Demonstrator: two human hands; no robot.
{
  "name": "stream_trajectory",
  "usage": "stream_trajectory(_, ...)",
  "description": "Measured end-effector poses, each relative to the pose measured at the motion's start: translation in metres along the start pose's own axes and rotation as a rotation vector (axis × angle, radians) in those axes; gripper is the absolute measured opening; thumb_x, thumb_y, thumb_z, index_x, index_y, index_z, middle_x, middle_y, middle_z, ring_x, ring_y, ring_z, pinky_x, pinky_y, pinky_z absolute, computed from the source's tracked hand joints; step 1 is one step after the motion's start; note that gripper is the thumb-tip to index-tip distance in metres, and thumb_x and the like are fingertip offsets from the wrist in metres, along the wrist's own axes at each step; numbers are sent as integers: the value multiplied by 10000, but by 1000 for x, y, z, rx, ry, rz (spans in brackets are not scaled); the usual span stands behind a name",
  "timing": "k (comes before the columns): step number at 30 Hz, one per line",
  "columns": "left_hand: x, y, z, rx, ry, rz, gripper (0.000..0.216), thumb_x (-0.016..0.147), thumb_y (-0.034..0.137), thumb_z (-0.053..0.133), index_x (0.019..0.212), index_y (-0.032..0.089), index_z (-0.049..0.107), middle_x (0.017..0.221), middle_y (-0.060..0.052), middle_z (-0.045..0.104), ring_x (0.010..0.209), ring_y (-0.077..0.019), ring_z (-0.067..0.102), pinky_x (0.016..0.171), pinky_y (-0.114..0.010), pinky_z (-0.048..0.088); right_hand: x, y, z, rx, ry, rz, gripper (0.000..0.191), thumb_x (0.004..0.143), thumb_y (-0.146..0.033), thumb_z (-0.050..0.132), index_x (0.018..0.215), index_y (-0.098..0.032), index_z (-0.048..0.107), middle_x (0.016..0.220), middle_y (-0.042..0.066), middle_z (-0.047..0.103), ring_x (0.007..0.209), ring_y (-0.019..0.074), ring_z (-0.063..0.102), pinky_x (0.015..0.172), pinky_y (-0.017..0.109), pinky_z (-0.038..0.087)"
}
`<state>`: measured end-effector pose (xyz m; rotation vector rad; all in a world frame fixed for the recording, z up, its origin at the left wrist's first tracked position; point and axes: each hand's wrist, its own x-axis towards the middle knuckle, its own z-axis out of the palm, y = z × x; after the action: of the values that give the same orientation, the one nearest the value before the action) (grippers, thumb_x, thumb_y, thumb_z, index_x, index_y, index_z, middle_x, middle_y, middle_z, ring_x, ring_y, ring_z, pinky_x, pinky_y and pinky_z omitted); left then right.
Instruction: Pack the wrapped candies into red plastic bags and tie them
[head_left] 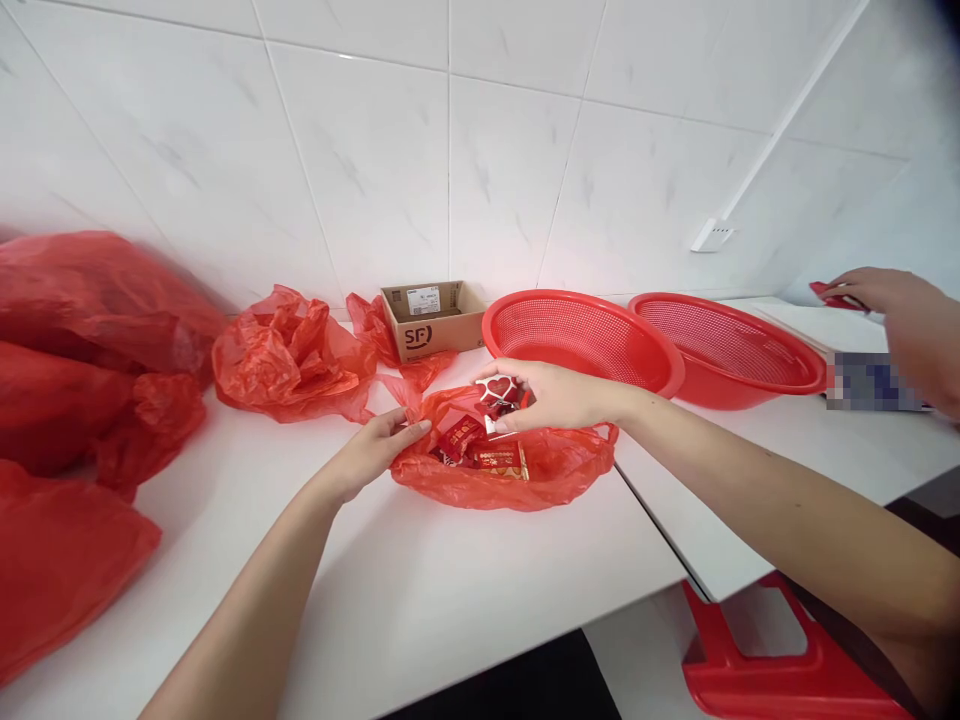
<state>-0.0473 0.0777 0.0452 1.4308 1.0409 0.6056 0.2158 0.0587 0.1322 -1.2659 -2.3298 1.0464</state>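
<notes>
An open red plastic bag (555, 470) lies on the white counter (420, 590) with several red wrapped packets (501, 459) inside. My right hand (551, 395) hovers over the bag's mouth, its fingers pinched on a small red-and-white wrapped item (498, 390). My left hand (375, 450) rests at the bag's left edge, fingers pressed on the plastic rim.
Two red mesh baskets (581, 335) (727, 350) stand at the back right. A small cardboard box (431, 318) sits by the tiled wall, with crumpled red bags (289, 355) and full red bags (82, 330) to the left. Another person's hand (892, 300) is at far right. A red stool (780, 660) stands below.
</notes>
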Motion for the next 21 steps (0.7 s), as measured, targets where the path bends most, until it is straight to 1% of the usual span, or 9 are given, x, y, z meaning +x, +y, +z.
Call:
stream_trajectory(3,0,0,0,-1,5,-11,424,786,580,638,994,211,651,997,-47,718,882,-236,666,749,-318,499,-2,2,3,0,36,30,539,772,-366,717,1252,-273,490,1153,29,643,1011,197,618,816,304,495)
stream_trajectory(5,1,-1,0,1,2,-14,422,782,582,642,974,207,655,975,-44,720,850,-226,666,728,-309,496,-2,4,6,-30,43,68,503,771,-434,714,1200,-272,507,1128,21,647,994,205,616,789,306,488)
stream_trajectory(7,1,-1,1,0,-3,-13,419,785,583,639,971,208,653,978,-39,718,848,-220,666,731,-306,493,-2,7,10,-59,66,107,424,805,-533,653,1101,-252,538,1097,25,649,971,211,612,762,309,476)
stream_trajectory(9,1,-1,1,8,-2,-11,418,787,586,635,974,211,646,985,-35,714,868,-224,665,747,-312,493,-2,11,14,-51,104,142,382,868,-581,543,1018,-230,545,1061,35,651,923,202,611,741,308,466)
stream_trajectory(12,1,-1,2,26,2,-16,428,790,592,628,976,207,634,974,-39,709,879,-233,661,753,-324,491,1,19,17,-30,135,179,301,942,-492,450,1035,-222,542,1021,42,649,835,170,605,711,298,462)
stream_trajectory(14,1,-1,1,29,2,-15,437,790,594,625,978,199,628,962,-47,704,880,-240,659,754,-332,492,2,23,17,-63,149,193,229,949,-387,453,1085,-227,543,1020,42,638,807,157,597,696,292,463)
stream_trajectory(16,2,-1,1,30,-3,-8,439,792,593,622,975,194,623,955,-51,699,879,-243,657,753,-334,491,2,23,17,-109,169,190,208,934,-323,469,1101,-231,551,1024,43,628,811,155,594,694,294,467)
stream_trajectory(19,1,-1,1,37,-15,7,431,802,591,607,981,199,618,964,-50,697,860,-232,652,737,-323,485,-4,17,16,-140,204,159,220,917,-335,498,1104,-238,561,1028,47,625,847,167,598,710,305,478)
stream_trajectory(21,0,0,0,100,3,13,428,811,597,584,969,202,628,947,-45,699,823,-219,643,704,-308,473,-15,11,17,-159,240,134,225,910,-359,513,1093,-241,566,1033,48,630,875,175,602,734,314,485)
